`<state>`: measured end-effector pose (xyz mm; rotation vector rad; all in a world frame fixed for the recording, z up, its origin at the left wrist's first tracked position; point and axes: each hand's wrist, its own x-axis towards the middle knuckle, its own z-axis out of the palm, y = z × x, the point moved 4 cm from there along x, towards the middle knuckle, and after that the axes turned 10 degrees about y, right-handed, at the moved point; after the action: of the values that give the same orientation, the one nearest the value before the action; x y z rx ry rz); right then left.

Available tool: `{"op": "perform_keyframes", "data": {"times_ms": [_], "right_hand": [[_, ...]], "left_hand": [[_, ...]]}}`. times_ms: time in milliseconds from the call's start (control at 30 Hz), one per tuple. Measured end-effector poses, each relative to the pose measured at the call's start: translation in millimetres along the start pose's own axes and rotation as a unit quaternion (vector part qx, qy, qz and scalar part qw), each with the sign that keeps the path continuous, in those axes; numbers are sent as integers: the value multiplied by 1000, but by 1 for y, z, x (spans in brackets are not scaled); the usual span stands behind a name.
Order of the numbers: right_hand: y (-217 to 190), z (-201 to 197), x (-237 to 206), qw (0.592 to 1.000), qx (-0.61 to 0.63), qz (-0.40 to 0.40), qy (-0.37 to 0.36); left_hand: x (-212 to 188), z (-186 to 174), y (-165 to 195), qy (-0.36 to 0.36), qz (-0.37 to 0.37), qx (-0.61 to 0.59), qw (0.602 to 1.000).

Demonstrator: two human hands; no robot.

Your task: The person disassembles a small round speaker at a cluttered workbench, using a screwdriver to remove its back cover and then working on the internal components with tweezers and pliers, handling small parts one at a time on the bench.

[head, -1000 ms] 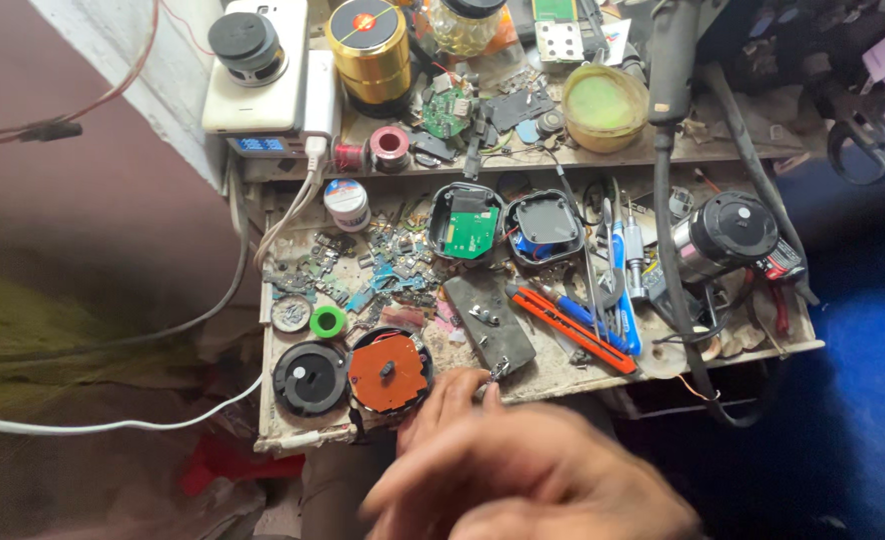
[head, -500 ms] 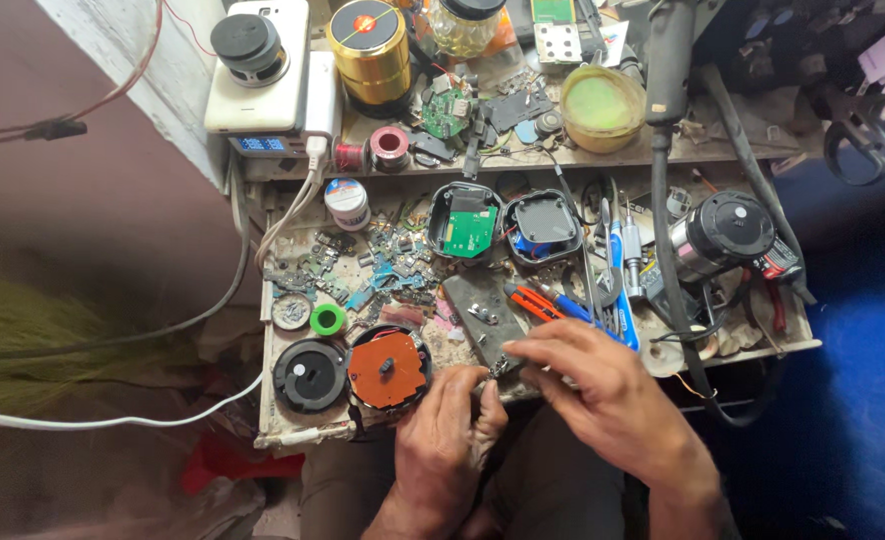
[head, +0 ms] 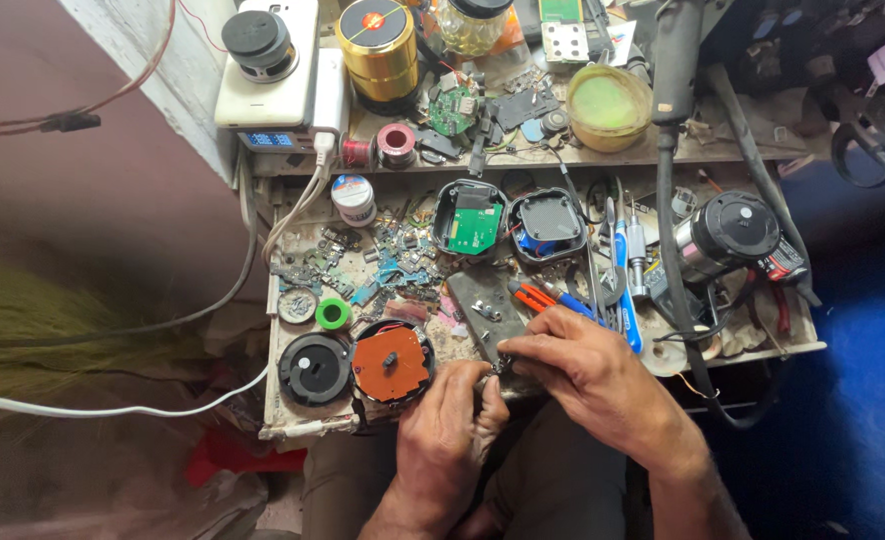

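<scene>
Looking down, I see my left hand (head: pixel 448 425) and right hand (head: pixel 588 365) meet at the desk's (head: pixel 293 425) near edge, fingers pinched on a small metal part (head: pixel 495 368) too tiny to identify. Just beyond lies a grey plate (head: pixel 478 300), an orange disc (head: pixel 391 362) to its left; farther back, two opened cases (head: pixel 508 218).

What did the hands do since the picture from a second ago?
A second ago one blurred hand filled the bottom of the view. Since then the left hand and right hand have settled together at the front edge of the workbench, fingertips meeting on something tiny beside the grey plate. The orange disc and the clutter stayed put.
</scene>
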<state>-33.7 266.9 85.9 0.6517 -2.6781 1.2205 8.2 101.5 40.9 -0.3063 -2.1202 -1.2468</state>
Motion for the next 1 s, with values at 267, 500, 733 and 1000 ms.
{"op": "perform_keyframes", "data": {"times_ms": [267, 500, 733, 1000], "right_hand": [[1, 1, -2, 1000, -3, -2, 26], [0, 1, -1, 1000, -5, -2, 25], [-2, -2, 0, 999, -30, -9, 38], [3, -6, 1, 998, -42, -14, 40]], "left_hand": [[1, 0, 0, -4, -2, 5, 1000], [4, 0, 2, 2, 2, 10, 1000], [5, 3, 1, 2, 5, 26, 1000], [9, 11, 1, -13, -10, 64, 998]]}}
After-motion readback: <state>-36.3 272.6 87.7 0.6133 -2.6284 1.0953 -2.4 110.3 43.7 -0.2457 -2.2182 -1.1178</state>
